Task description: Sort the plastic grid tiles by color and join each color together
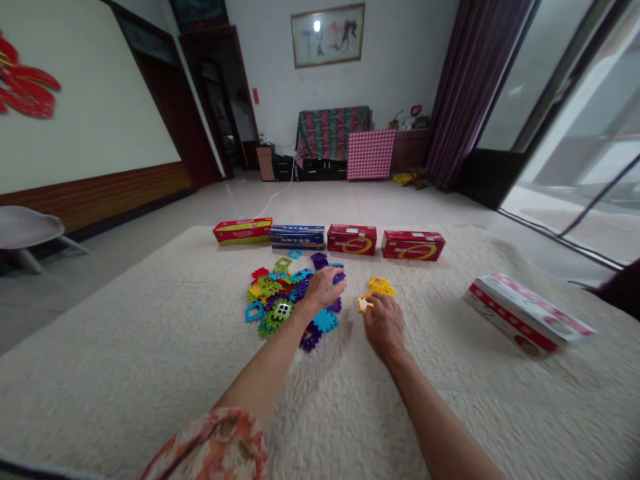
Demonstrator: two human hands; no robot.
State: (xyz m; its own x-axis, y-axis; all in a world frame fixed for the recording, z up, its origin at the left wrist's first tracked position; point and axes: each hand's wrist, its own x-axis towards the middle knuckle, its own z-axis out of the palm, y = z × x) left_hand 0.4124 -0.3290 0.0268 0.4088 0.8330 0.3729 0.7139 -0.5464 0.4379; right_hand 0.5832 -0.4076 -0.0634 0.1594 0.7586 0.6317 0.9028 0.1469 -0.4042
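A quilt (200,373) held four boxes (351,248), far, and a colourful pile (270,287), nearer left. The left hand (323,290) curled over it, grip hidden; the right hand (386,325), by yellow pieces (381,287), touched a pale piece (363,305), grip unclear. Sorting seemed underway; next called for a fingertip pinch.

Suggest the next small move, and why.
Probably set the pale-yellow piece with the yellow pieces: the right hand is at it, close beside them, while the left hand is over the mixed-colour pile.

Left grip (324,289), right grip (387,325), both palm-down
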